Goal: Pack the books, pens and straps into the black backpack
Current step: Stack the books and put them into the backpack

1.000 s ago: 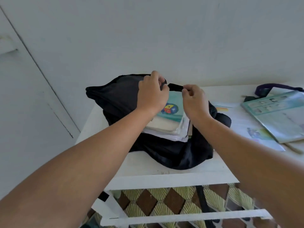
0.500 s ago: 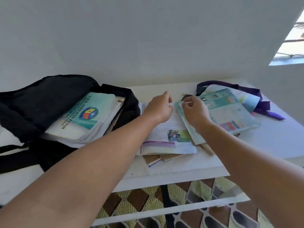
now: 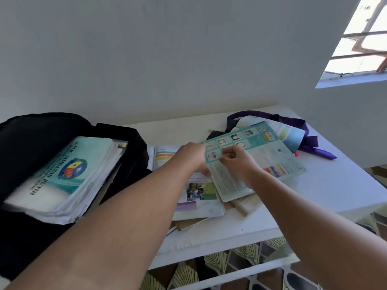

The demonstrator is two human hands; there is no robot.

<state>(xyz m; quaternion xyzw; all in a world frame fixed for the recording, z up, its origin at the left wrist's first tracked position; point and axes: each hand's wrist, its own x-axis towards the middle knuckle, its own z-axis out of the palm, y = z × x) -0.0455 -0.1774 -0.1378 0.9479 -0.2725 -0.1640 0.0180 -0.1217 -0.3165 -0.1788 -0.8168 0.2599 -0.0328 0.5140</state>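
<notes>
Packing half done: books (image 3: 62,176) fill our black backpack (image 3: 25,135); both hands, left hand (image 3: 193,155) and right hand (image 3: 236,164), grasp a teal book (image 3: 261,155); purple strap (image 3: 301,130) remains.

Two bare forearms enter from 6 o'clock, no sleeves in view. The left hand (image 3: 193,156) and right hand (image 3: 238,164) wear nothing

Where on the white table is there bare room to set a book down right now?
Bare table lies right of the teal book, below the purple strap. A strip runs along the front edge, and another behind the open book, by the wall. The middle is crowded; the black backpack fills the left.
</notes>
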